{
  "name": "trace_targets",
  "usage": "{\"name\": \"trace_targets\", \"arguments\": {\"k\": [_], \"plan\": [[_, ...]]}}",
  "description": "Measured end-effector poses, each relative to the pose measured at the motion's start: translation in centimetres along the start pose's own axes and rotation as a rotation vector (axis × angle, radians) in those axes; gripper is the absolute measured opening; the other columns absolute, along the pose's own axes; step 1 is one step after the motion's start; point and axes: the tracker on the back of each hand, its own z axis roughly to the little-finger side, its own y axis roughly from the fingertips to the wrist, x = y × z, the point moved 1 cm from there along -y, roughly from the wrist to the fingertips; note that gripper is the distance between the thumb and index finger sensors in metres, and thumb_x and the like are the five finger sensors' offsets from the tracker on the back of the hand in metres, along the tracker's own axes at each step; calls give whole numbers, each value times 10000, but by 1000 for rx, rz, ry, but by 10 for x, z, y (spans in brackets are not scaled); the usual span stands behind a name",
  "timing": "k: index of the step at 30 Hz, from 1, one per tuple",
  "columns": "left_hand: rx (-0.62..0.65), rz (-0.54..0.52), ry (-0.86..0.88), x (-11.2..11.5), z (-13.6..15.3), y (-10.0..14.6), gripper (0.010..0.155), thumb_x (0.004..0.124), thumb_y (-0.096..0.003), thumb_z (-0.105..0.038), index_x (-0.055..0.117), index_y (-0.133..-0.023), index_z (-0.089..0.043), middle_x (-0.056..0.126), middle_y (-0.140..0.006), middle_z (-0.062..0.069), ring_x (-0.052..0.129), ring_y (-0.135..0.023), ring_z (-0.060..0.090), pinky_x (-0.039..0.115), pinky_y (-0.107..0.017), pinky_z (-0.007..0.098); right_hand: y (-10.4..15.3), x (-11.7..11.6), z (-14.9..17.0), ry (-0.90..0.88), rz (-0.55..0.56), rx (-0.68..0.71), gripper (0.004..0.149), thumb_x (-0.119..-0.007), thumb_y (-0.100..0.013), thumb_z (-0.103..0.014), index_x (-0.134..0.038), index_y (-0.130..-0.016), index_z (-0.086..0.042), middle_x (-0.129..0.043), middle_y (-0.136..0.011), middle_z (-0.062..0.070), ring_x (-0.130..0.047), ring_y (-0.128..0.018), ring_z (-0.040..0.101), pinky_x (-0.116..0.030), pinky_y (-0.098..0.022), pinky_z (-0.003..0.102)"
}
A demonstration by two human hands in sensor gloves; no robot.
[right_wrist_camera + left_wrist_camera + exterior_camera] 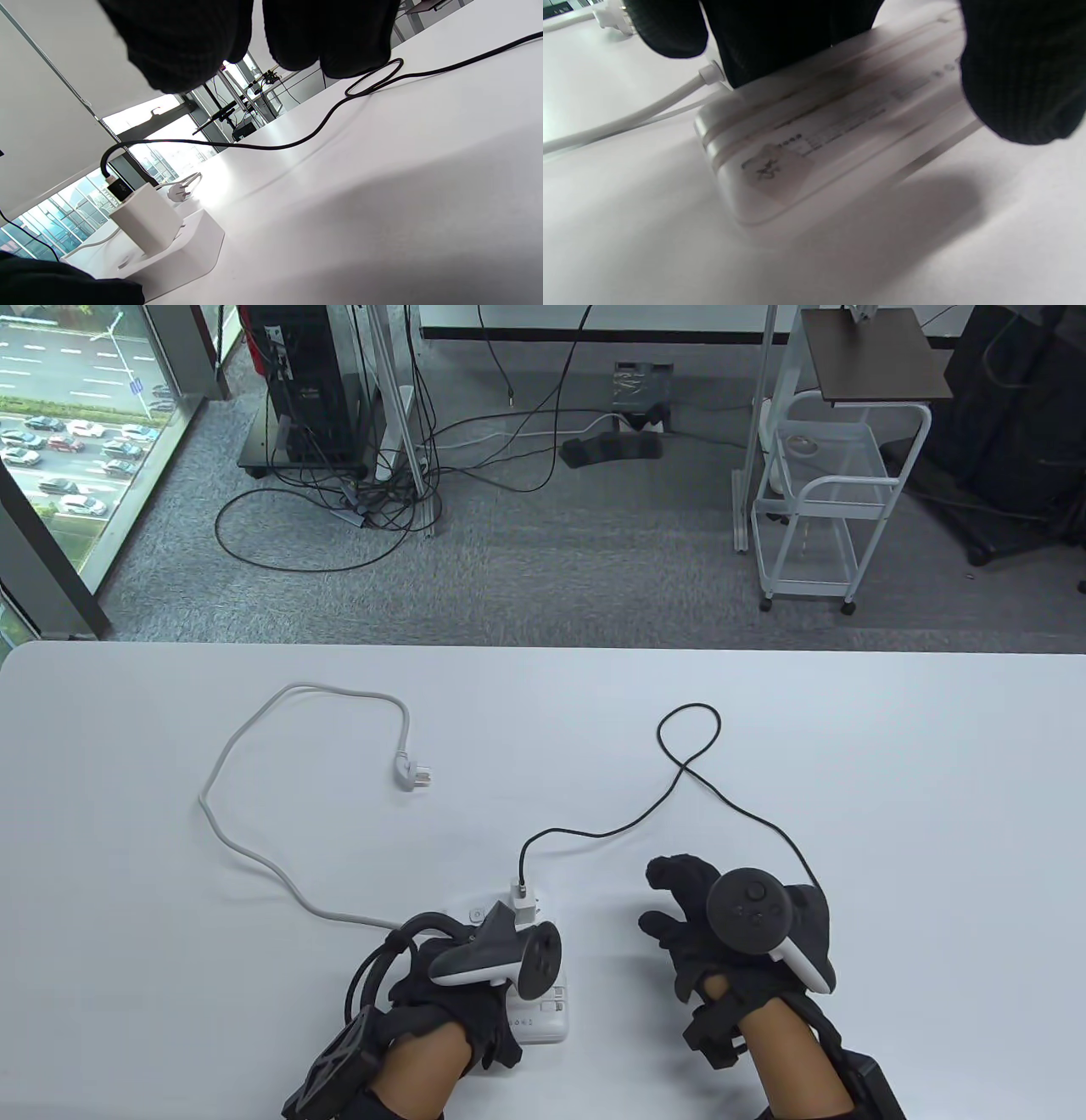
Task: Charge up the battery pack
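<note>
So the left hand (462,984) is resting on top of the white power strip (543,1022) near the table's front edge, fingers laid over it. In the left wrist view, gloved fingers (1018,84) press on the strip's body, pinning it to the white table (848,746).

A small white charger brick (146,218) is plugged into the strip's far end, standing upright. The black cable (704,789) runs out of its top, curls into a loop further out on the table, then heads back toward the right hand (730,933) and disappears behind it.

The right hand hovers just beside the strip with fingers spread and loosely curled, holding nothing that I can see (though the cable's end is hidden behind the hand, so can't say for sure).

The strip's own white cord (254,857) snakes off to the left and ends in a plug (413,770) lying loose on the table, well apart from the strip.

Can't spot the battery pack itself in any view.
</note>
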Motion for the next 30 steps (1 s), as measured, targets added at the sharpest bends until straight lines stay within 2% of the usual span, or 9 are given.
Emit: {"name": "trace_targets", "arguments": {"k": [4, 7, 12, 16, 20, 23, 26, 30], "plan": [[-37, -18, -113, 5, -9, -3, 975, 919, -348, -708, 550, -1112, -227, 746, -1060, 23, 894, -879, 223, 775, -664, 472, 0, 7, 11, -13, 21, -33, 612, -822, -416, -332, -608, -976, -208, -639, -1055, 220, -763, -882, 549, -419, -651, 786], [-40, -54, -176, 9, -12, -6, 1056, 908, -281, -748, 546, -1116, -211, 742, -1060, 31, 889, -886, 226, 797, -658, 442, 0, 13, 19, -24, 37, -57, 604, -820, -419, -328, -613, -974, -208, -639, -1055, 221, -762, -883, 550, -416, -651, 789], [38, -153, -187, 12, -6, -2, 1035, 877, -263, -780, 610, -1091, -220, 795, -1019, 18, 930, -853, 203, 840, -631, 403, -2, 20, 28, -13, 61, -85, 593, -821, -423, -321, -624, -971, -208, -641, -1056, 224, -754, -888, 554, -404, -652, 795], [165, -248, -66, 17, 8, -2, 989, 884, -288, -789, 647, -1082, -250, 810, -993, -1, 923, -825, 218, 819, -633, 448, -3, 22, 30, 109, 80, -110, 578, -820, -425, -318, -640, -964, -210, -652, -1054, 219, -751, -893, 552, -395, -654, 798], [195, -259, -83, 16, 10, -2, 998, 890, -273, -814, 680, -1070, -250, 834, -975, -6, 941, -795, 212, 822, -624, 463, 0, 25, 36, 241, 63, -153, 530, -815, -432, -315, -691, -938, -216, -677, -1047, 208, -755, -898, 541, -393, -653, 799], [214, -235, -57, 13, 13, -1, 1007, 888, -268, -826, 690, -1067, -246, 847, -967, -2, 952, -782, 211, 824, -623, 465, 2, 26, 44, 256, 35, -186, 502, -811, -442, -301, -716, -927, -213, -691, -1042, 209, -745, -902, 553, -379, -655, 802], [218, -244, 39, 10, 24, 6, 1007, 882, -269, -834, 699, -1063, -242, 857, -959, 3, 958, -768, 213, 826, -618, 465, 0, 22, 53, 320, -19, -240, 488, -807, -448, -289, -726, -923, -212, -691, -1045, 209, -738, -910, 551, -364, -661, 803], [221, -247, 181, 6, 48, 18, 1002, 879, -280, -827, 691, -1068, -237, 852, -963, 11, 951, -772, 222, 817, -622, 472, -5, 13, 64, 518, -141, -274, 492, -800, -448, -290, -710, -929, -231, -683, -1051, 194, -745, -917, 529, -399, -677, 777]]}}
